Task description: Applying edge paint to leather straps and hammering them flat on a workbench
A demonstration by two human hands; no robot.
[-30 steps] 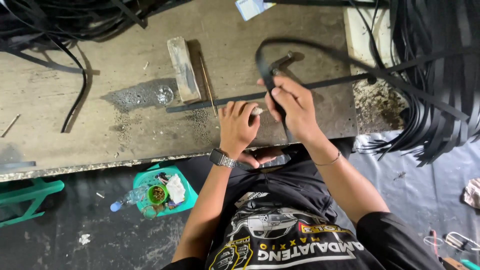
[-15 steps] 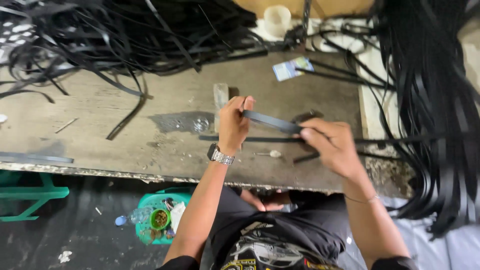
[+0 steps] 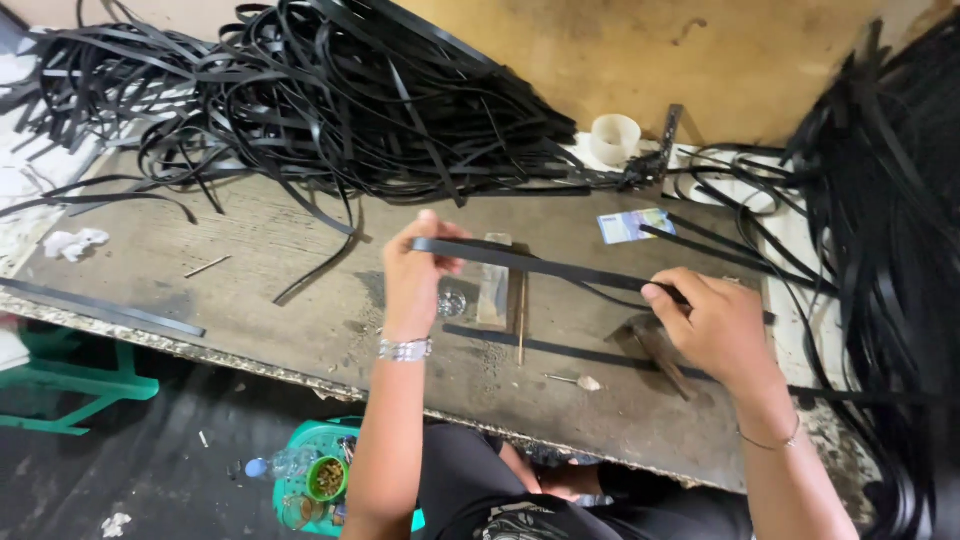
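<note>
I see my left hand (image 3: 412,280) pinching one end of a black strap (image 3: 545,264) and my right hand (image 3: 715,325) closed on it further right, so it stretches level just above the counter (image 3: 250,290). Under it lie a small wooden block (image 3: 493,280) and a second flat strip (image 3: 540,346). A tangled heap of straps (image 3: 330,110) fills the far left, a white cup (image 3: 614,138) beyond.

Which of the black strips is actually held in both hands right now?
The black strip stretched above the bench between the left hand and the right hand; the other strips lie flat, heaped or hanging.
</note>
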